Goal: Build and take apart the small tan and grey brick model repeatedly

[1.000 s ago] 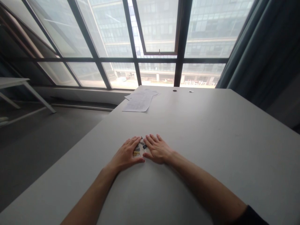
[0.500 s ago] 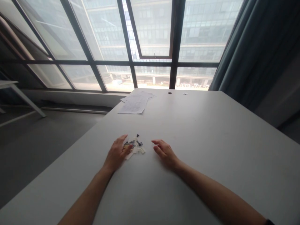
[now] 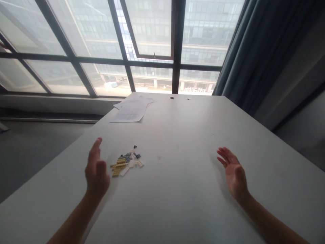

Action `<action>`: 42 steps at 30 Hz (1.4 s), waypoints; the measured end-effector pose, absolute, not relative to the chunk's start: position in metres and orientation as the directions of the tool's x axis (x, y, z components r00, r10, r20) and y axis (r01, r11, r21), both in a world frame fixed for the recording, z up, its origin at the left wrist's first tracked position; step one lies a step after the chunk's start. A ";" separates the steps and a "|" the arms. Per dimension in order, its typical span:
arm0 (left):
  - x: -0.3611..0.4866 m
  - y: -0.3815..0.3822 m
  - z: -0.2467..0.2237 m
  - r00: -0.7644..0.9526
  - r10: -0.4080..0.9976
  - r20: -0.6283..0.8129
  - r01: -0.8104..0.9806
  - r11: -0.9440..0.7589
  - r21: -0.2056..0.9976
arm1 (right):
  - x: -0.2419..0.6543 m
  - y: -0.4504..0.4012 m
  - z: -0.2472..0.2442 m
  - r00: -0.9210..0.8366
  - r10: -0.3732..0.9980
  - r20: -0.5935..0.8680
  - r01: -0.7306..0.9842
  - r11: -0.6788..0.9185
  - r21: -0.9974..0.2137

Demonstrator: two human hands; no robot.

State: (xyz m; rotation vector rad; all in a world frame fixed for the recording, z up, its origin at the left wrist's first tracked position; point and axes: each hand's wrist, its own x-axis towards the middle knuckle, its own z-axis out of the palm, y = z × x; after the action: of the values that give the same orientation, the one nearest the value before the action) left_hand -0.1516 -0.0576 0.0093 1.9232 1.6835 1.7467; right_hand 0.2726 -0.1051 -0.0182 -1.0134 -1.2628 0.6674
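A small heap of toy building bricks lies on the white table (image 3: 177, 189), left of the middle. Tan bricks (image 3: 118, 167) are at its near left, grey bricks (image 3: 125, 157) behind them, and white bricks (image 3: 139, 163) along its right. A few tiny dark pieces (image 3: 137, 156) sit at the far edge. My left hand (image 3: 96, 169) is raised just left of the heap, open, holding nothing and apart from the bricks. Far to the right of the heap, my right hand (image 3: 233, 171) is open too, palm facing inward, with nothing in it.
Printed paper sheets (image 3: 129, 112) lie overlapping at the table's far left. Two small round fittings, one dark (image 3: 172, 98) and one pale (image 3: 188, 99), are near the far edge. Windows (image 3: 152, 30) stand beyond the table, and a dark curtain (image 3: 243, 47) hangs at the right.
My hands have moved apart: the left has come off the bricks and gone left, the right has swung right. More of the heap shows. The view has turned a little to the right.
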 end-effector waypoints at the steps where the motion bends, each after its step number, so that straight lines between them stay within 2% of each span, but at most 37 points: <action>1: -0.138 -0.068 0.016 -0.077 0.673 0.735 0.683 -0.502 0.531 | 0.277 -0.114 -0.014 0.094 0.829 0.551 0.259 0.514 -0.817; 2: -0.125 -0.079 0.021 0.113 0.663 0.740 0.712 -0.574 0.406 | 0.278 -0.122 -0.011 -0.085 0.792 0.605 0.399 0.583 -0.708; 3: -0.111 -0.090 0.023 0.309 0.658 0.686 0.709 -0.641 0.295 | 0.277 -0.129 -0.008 -0.297 0.748 0.593 0.503 0.651 -0.569; 4: -0.098 -0.099 0.023 0.483 0.633 0.606 0.670 -0.712 0.210 | 0.274 -0.135 -0.006 -0.475 0.694 0.541 0.546 0.715 -0.438; 6: -0.077 -0.112 0.018 0.728 0.601 0.330 0.580 -0.797 0.172 | 0.264 -0.142 -0.003 -0.717 0.621 0.315 0.547 0.782 -0.297; 9: -0.064 -0.115 0.005 0.834 0.551 0.023 0.527 -0.809 0.259 | 0.248 -0.140 -0.001 -0.820 0.571 0.031 0.534 0.785 -0.313; 12: -0.066 -0.111 0.001 0.832 0.550 -0.072 0.541 -0.776 0.325 | 0.241 -0.136 0.000 -0.820 0.570 -0.049 0.546 0.754 -0.365; 19: -0.064 -0.113 0.003 0.834 0.552 -0.030 0.528 -0.781 0.334 | 0.243 -0.137 0.001 -0.810 0.586 0.021 0.538 0.758 -0.369; 21: -0.069 -0.109 -0.001 0.830 0.557 0.030 0.525 -0.797 0.300 | 0.242 -0.138 -0.001 -0.785 0.615 0.070 0.555 0.749 -0.362; 23: -0.083 -0.097 -0.007 0.765 0.623 0.163 0.584 -0.778 0.234 | 0.242 -0.138 -0.006 -0.740 0.659 0.138 0.577 0.726 -0.373; 25: -0.106 -0.078 -0.014 0.533 0.762 0.369 0.769 -0.618 0.165 | 0.242 -0.139 -0.013 -0.674 0.710 0.204 0.602 0.688 -0.404; 27: -0.131 -0.055 -0.019 0.189 0.846 0.498 0.930 -0.318 0.186 | 0.242 -0.140 -0.020 -0.604 0.761 0.235 0.637 0.639 -0.432; 29: -0.153 -0.034 -0.022 0.012 0.898 0.439 0.979 -0.101 0.179 | 0.241 -0.140 -0.026 -0.549 0.803 0.232 0.681 0.591 -0.433; 30: -0.160 -0.026 -0.023 -0.003 0.935 0.355 0.985 -0.059 0.164 | 0.240 -0.140 -0.029 -0.537 0.813 0.224 0.699 0.578 -0.421; 33: -0.159 -0.007 -0.021 0.117 0.980 0.161 0.980 -0.140 0.140 | 0.233 -0.135 -0.032 -0.566 0.805 0.178 0.720 0.588 -0.368; 35: -0.141 0.000 -0.020 0.244 0.962 0.120 0.953 -0.261 0.157 | 0.223 -0.127 -0.031 -0.608 0.785 0.121 0.718 0.608 -0.340; 38: -0.097 0.004 -0.020 0.414 0.899 0.140 0.872 -0.436 0.222 | 0.202 -0.108 -0.025 -0.611 0.790 0.045 0.742 0.591 -0.317; 42: -0.032 0.002 -0.023 0.473 0.845 0.249 0.754 -0.535 0.381 | 0.172 -0.076 -0.026 -0.507 0.859 0.071 0.809 0.502 -0.305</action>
State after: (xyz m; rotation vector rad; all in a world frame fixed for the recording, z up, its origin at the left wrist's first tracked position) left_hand -0.0319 0.0021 -0.0230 2.5024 1.3808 0.6077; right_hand 0.1725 -0.0757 -0.0265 -1.4274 -2.5323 0.3445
